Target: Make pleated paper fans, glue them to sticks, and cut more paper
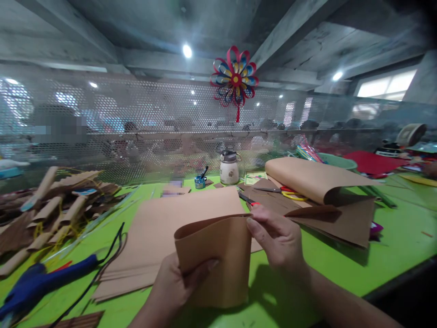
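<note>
A folded sheet of brown kraft paper [221, 259] is held up between my two hands, with a rounded fold at its upper left. My left hand [177, 282] grips it from the lower left, thumb across the front and the other fingers hidden behind. At the upper right corner, my right hand [278, 237] pinches the paper's edges between thumb and fingers. Behind it lies a stack of flat kraft sheets [150, 232] on the green table [344, 282]. Scissors [247, 198] with red on the handle rest just beyond my right hand.
On the left are a blue glue gun [51, 282] with a black cord and a heap of paper pieces [51, 214]. At the back stand a white jug [229, 168] and a blue pot [200, 181]. Rolled kraft paper [307, 177] and yellow-handled scissors [293, 196] lie right.
</note>
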Demonstrator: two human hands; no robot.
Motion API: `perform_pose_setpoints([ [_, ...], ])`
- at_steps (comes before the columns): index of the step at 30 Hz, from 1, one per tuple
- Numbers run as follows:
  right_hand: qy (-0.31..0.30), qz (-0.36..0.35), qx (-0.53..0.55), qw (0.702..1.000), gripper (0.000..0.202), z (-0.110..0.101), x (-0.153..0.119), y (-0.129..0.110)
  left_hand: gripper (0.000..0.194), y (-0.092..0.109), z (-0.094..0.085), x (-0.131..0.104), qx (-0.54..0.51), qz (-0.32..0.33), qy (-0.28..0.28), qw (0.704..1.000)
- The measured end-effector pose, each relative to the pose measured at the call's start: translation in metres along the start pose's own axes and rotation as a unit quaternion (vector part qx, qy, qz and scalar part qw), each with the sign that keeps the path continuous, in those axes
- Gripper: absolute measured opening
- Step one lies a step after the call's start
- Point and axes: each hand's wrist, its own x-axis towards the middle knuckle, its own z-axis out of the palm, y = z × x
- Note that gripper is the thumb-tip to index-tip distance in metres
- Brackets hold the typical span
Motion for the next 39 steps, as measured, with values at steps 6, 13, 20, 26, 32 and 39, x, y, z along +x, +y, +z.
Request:
perform_pose_setpoints([
  [6, 0.019, -0.012, -0.027, 0.999, 0.008, 0.001, 0.001, -0.002, 0.041, 0.000, 0.001, -0.002, -0.021, -0.032, -0.008, 0.999],
  [13, 0.017, 0.022, -0.003, 1.000, 0.016, 0.003, 0.006, -0.003, 0.044, -0.004, 0.003, -0.004, -0.079, -0.078, -0.014, 0.994],
  [20, 0.010, 0.070, 0.030, 0.997, 0.026, 0.001, 0.006, -0.002, 0.049, 0.003, 0.006, -0.009, -0.206, -0.154, -0.071, 0.964],
  [26, -0.043, 0.149, 0.079, 0.985, 0.029, -0.001, 0.007, 0.004, 0.045, 0.010, 0.006, -0.009, -0.233, -0.153, -0.082, 0.957],
  [32, -0.112, 0.197, 0.085, 0.970, 0.038, 0.003, 0.009, 0.000, 0.047, 0.016, 0.006, -0.008, -0.269, -0.158, -0.070, 0.947],
  [39, -0.047, 0.177, 0.020, 0.983, 0.037, 0.008, 0.007, -0.002, 0.049, 0.023, 0.007, -0.008, -0.239, -0.161, -0.074, 0.955],
])
